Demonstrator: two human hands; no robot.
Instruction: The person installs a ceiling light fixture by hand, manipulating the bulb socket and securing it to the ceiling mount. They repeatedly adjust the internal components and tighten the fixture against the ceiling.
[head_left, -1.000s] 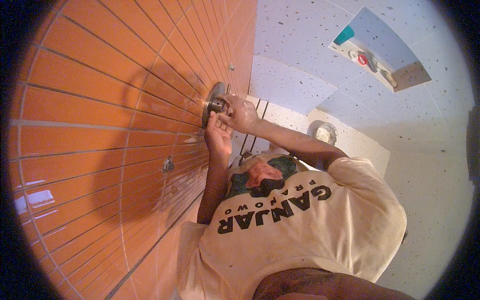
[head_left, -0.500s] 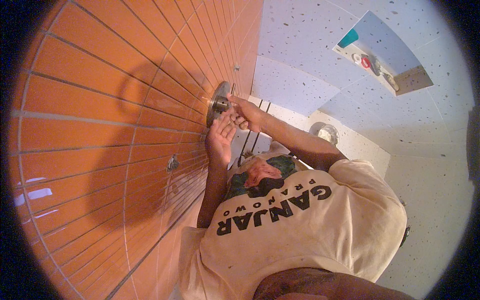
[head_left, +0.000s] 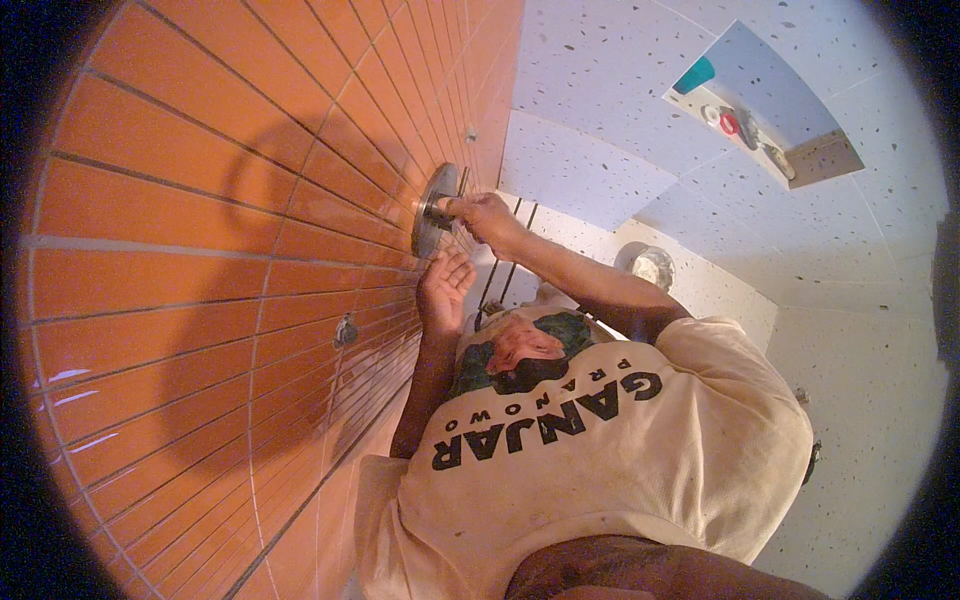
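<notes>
My right hand [head_left: 490, 222] has its fingers closed on the short centre stub of the round metal fitting [head_left: 429, 236], which sits flat against the orange tiled wall [head_left: 190, 150]; just how they grip is hidden. My left hand [head_left: 446, 287] is below the fitting's lower edge, loosely half curled, with nothing that I can see in it; whether its fingertips brush the rim I can't tell.

Half a second ago the stub was bare to view and my right fingers were curled beside it, close against the left ones. Now the right hand covers most of the stub, the left has dropped a little, and a gap shows between them. The fitting has kept its place on the wall.

Lower on the same tiles a small metal wall outlet [head_left: 345, 331] sticks out, and a smaller one [head_left: 471, 134] shows farther up. To my right, a niche [head_left: 826, 160] in the speckled wall [head_left: 590, 60] holds a teal item [head_left: 695, 75], a red ring [head_left: 729, 124] and other small pieces. A tub of pale material [head_left: 652, 268] stands beyond my right forearm. My cream shirt [head_left: 610, 470] blocks much of the view below.
</notes>
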